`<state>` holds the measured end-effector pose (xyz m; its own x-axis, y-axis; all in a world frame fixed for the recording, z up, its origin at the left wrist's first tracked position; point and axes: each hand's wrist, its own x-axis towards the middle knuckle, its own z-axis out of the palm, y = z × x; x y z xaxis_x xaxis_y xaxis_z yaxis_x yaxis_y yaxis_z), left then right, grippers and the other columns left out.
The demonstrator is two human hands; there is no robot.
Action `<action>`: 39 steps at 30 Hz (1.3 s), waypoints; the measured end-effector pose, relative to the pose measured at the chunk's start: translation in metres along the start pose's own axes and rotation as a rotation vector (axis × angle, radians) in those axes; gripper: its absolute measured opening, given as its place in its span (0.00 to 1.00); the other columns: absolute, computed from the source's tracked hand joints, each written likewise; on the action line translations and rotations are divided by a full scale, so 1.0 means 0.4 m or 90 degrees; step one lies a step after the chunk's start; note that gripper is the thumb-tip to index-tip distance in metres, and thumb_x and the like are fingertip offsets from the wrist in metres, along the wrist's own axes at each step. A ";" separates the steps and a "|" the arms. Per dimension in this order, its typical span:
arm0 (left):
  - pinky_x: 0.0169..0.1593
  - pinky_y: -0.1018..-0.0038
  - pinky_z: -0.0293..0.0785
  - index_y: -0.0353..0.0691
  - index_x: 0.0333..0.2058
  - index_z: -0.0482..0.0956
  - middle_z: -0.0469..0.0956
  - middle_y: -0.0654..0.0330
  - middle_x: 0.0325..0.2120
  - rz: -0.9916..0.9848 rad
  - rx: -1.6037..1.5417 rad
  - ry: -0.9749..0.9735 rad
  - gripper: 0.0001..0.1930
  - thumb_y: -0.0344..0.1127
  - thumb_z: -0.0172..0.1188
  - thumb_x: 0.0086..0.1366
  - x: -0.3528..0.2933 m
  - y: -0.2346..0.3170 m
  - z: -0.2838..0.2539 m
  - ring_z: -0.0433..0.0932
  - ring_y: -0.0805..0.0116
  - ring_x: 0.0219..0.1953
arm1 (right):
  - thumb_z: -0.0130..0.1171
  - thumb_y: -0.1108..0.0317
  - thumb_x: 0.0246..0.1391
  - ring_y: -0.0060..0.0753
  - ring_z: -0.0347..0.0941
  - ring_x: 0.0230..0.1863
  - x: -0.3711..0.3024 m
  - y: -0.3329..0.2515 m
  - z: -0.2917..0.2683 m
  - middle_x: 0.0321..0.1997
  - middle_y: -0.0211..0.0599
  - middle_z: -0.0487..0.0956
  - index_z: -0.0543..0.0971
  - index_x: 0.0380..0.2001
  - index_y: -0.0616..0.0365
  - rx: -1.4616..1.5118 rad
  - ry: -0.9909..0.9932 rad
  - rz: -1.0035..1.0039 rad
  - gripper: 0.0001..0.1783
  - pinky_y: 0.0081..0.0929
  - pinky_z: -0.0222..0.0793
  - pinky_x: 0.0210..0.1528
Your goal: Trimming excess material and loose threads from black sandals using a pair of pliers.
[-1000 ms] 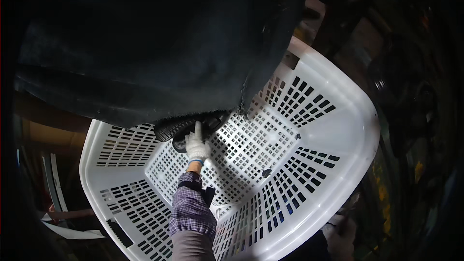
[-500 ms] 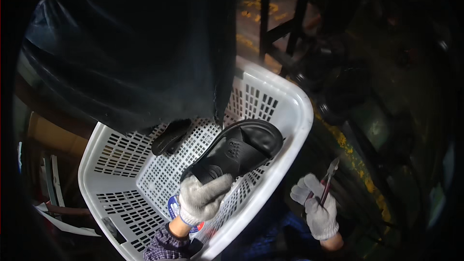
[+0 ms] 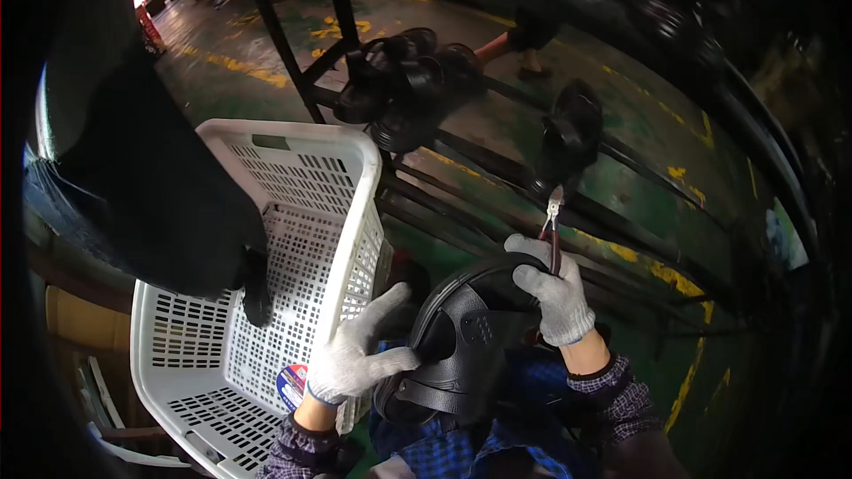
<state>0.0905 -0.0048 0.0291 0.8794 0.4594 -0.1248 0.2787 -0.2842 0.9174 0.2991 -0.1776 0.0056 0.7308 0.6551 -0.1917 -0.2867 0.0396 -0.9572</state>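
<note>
A black sandal [image 3: 460,346] with broad straps is above my lap, tilted, between my two gloved hands. My left hand [image 3: 355,359] is at its left side with fingers and thumb spread; the thumb tip meets the sandal's edge. My right hand [image 3: 559,297] is closed around a pair of nippers [image 3: 554,213] with dark red handles, its jaws pointing up. That hand's thumb and finger also reach the sandal's upper right edge. Another dark sandal [image 3: 256,288] lies in the white basket [image 3: 351,239], partly covered by dark cloth.
A dark metal rack [image 3: 497,173] runs across beyond my hands, with several black sandals [image 3: 399,80] on it. Dark cloth [image 3: 160,186] hangs over the basket's left part. A person's leg [image 3: 531,58] shows behind the rack. Cardboard [image 3: 80,324] stands at the left.
The sandal has moved from over the basket to above my lap. My left hand's fingers have spread, and my right hand has come up to the sandal with the nippers. The view has turned rightward.
</note>
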 end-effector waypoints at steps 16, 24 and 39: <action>0.53 0.67 0.74 0.31 0.57 0.67 0.77 0.50 0.45 -0.513 -0.591 -0.254 0.32 0.22 0.56 0.49 -0.046 -0.105 0.178 0.78 0.59 0.45 | 0.68 0.58 0.37 0.33 0.73 0.42 -0.100 -0.059 0.017 0.33 0.29 0.74 0.82 0.21 0.48 -0.785 -0.305 -0.517 0.09 0.55 0.52 0.66; 0.49 0.67 0.77 0.29 0.55 0.69 0.78 0.49 0.43 -0.451 -0.698 -0.417 0.32 0.23 0.59 0.47 -0.050 -0.084 0.178 0.81 0.60 0.41 | 0.62 0.65 0.38 0.37 0.73 0.30 -0.134 -0.047 0.025 0.26 0.34 0.71 0.79 0.14 0.55 -0.940 -0.270 -0.593 0.07 0.58 0.59 0.60; 0.56 0.78 0.65 0.43 0.69 0.28 0.48 0.58 0.68 -0.095 -0.570 -0.280 0.59 0.13 0.58 0.46 0.003 -0.038 0.221 0.55 0.73 0.65 | 0.66 0.63 0.35 0.47 0.72 0.31 -0.087 0.011 0.068 0.25 0.42 0.72 0.78 0.15 0.57 -0.793 0.081 -0.369 0.10 0.42 0.70 0.37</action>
<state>0.1215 -0.0741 -0.0184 0.9738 0.0361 -0.2246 0.1644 0.5707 0.8045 0.2556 -0.1796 0.0140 0.6240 0.7017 0.3438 0.7648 -0.4584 -0.4526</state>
